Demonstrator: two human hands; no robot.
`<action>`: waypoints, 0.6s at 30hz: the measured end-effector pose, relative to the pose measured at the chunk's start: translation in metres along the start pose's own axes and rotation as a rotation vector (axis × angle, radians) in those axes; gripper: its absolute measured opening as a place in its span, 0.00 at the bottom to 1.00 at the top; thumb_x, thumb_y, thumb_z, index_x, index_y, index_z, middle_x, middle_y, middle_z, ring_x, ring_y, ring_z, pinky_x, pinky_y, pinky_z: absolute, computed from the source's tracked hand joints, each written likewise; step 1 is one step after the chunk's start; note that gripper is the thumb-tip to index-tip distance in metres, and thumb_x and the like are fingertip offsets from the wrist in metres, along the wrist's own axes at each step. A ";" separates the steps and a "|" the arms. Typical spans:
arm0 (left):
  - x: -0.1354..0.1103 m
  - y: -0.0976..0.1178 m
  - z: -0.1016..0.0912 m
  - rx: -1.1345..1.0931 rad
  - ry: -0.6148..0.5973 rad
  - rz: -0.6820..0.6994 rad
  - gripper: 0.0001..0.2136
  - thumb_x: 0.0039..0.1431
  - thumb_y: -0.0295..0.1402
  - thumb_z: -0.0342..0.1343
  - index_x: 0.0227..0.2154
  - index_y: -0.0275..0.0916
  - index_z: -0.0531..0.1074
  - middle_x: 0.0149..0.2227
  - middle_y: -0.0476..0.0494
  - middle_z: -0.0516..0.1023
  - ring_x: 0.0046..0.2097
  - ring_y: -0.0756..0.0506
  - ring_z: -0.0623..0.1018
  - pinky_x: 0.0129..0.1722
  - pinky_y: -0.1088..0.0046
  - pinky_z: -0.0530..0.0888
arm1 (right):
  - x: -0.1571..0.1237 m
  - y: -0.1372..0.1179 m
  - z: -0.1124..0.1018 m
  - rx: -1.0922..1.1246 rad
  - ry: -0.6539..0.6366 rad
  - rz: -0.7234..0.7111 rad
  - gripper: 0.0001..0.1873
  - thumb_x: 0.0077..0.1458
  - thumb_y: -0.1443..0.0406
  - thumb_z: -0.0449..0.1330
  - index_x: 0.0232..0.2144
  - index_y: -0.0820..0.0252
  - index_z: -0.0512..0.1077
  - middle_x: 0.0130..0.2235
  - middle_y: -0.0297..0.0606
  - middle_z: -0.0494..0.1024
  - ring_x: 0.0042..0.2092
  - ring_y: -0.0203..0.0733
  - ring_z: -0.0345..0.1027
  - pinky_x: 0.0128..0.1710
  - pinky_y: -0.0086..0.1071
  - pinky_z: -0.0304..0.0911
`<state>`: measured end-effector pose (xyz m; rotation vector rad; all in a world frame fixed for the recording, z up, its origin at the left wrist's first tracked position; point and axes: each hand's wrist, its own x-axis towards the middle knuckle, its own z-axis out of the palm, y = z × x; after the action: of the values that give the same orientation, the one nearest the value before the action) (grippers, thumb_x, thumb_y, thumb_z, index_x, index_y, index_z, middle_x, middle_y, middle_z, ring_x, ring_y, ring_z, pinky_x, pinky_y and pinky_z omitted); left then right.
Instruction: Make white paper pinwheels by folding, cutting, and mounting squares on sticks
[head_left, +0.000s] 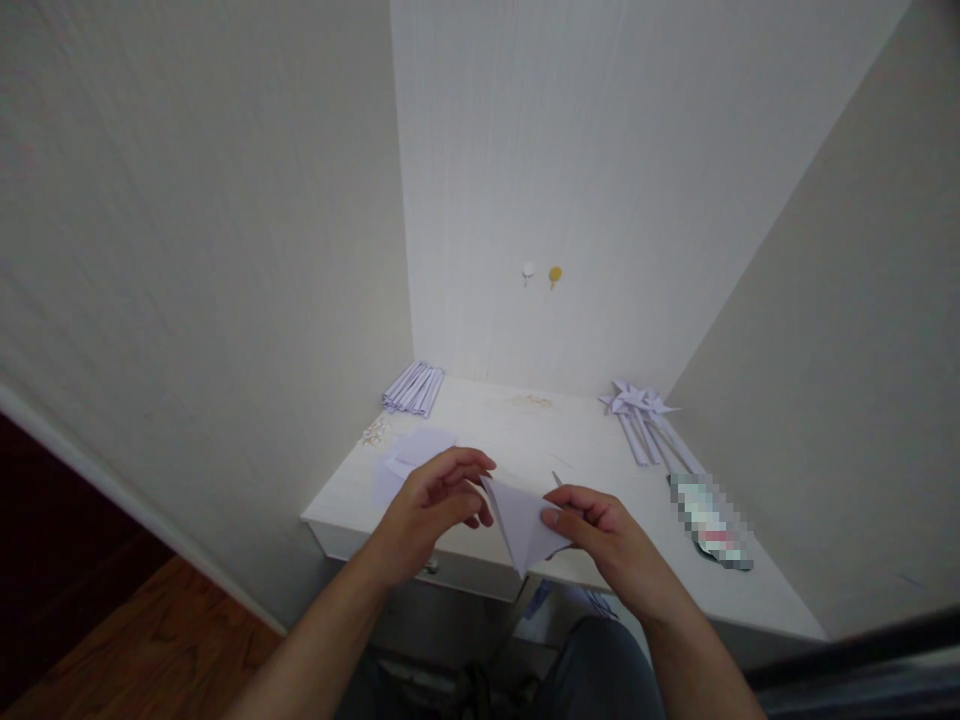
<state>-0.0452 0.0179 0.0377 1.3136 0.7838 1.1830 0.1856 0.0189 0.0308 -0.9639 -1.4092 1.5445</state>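
Note:
Both hands hold one piece of white paper (525,525), folded into a pointed, triangular shape, in the air just above the front edge of a small white table (525,430). My left hand (439,500) pinches its upper left corner with curled fingers. My right hand (607,540) grips its right side between thumb and fingers. The paper's tip points down toward my lap.
Loose white sheets (416,455) lie on the table behind my left hand. A bundle of folded paper strips (414,388) sits at the back left, finished folded paper shapes (643,415) at the back right. A blurred flat object (709,522) lies right. Walls enclose the table.

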 end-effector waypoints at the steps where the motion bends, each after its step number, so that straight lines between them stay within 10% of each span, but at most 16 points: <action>1: 0.000 -0.002 0.000 -0.018 0.015 -0.010 0.14 0.55 0.35 0.61 0.44 0.40 0.74 0.33 0.47 0.79 0.32 0.46 0.79 0.32 0.71 0.73 | -0.001 0.001 0.000 -0.004 -0.001 0.000 0.14 0.52 0.55 0.70 0.33 0.61 0.80 0.30 0.36 0.82 0.32 0.39 0.74 0.34 0.33 0.71; 18: -0.003 -0.018 0.012 0.315 0.102 -0.116 0.11 0.54 0.40 0.63 0.31 0.36 0.76 0.21 0.54 0.66 0.21 0.53 0.63 0.21 0.77 0.58 | 0.003 0.013 0.010 -0.193 0.015 -0.002 0.14 0.55 0.55 0.68 0.33 0.60 0.78 0.27 0.32 0.75 0.29 0.35 0.64 0.27 0.28 0.57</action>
<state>-0.0308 0.0137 0.0213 1.4482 1.1414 1.0700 0.1739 0.0176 0.0188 -1.0858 -1.5690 1.4154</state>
